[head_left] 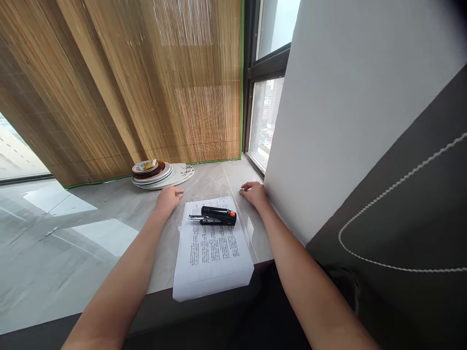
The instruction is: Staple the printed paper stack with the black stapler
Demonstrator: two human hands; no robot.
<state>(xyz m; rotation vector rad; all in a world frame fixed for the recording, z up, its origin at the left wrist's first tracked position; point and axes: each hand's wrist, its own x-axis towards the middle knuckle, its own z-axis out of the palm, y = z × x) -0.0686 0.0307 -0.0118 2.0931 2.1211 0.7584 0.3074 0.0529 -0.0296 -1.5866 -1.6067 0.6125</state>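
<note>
A black stapler [219, 216] with an orange patch lies on its side on printed sheets of paper [213, 272], its jaw pointing left. The sheets overhang the front edge of the grey stone ledge [209, 177]. Left of the paper's far corner, my left hand [169, 199] rests on the ledge, fingers pinched together; what they hold, if anything, is too small to name. Beyond the paper's right side, near the wall, my right hand [254, 193] is closed in a pinch, with a tiny dark sliver at its fingertips. Neither hand touches the stapler.
A stack of plates [152, 176] sits on the ledge beyond my left hand. Behind it hangs a bamboo blind [175, 87]. A window [264, 112] and a white wall [328, 97] border the right side, where a beaded cord [386, 267] hangs.
</note>
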